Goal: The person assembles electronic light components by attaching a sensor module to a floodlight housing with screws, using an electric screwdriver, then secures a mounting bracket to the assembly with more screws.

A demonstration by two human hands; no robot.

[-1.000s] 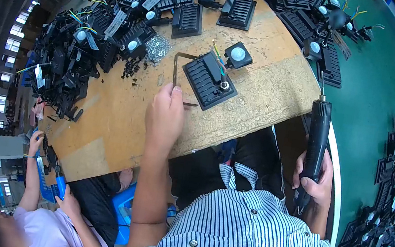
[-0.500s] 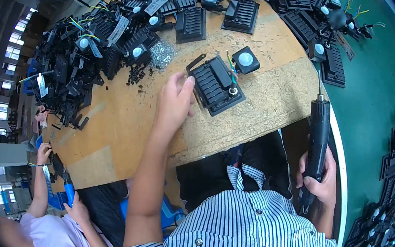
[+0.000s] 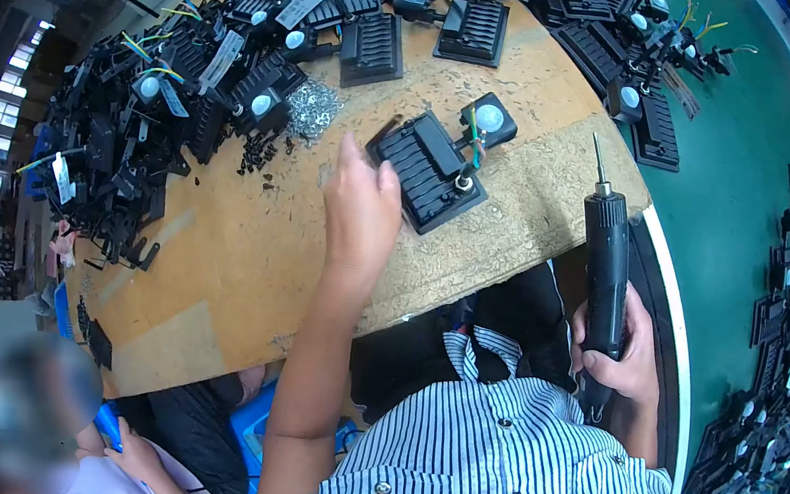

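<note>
A black finned lamp housing [image 3: 426, 171] lies on the wooden table, with colored wires standing up at its right corner. Behind it sits a black sensor block with a white dome [image 3: 490, 119]. My left hand [image 3: 361, 200] is at the housing's left edge, thumb and fingers apart; whether it touches the bracket there is unclear. My right hand [image 3: 628, 346] is wrapped round a black electric screwdriver [image 3: 607, 247], its bit pointing up, beside the table's right edge.
Many lamp housings [image 3: 373, 47] and brackets are heaped along the far and left sides. Small metal parts [image 3: 313, 109] and black screws [image 3: 258, 155] lie beside the heap. A co-worker [image 3: 121, 471] sits at lower left; another's arm is at upper left. More lamps lie on the right.
My left hand has turned and shifted slightly right and down. The screwdriver in my right hand has moved left, closer to the table. The co-worker at lower left has leaned in toward the table.
</note>
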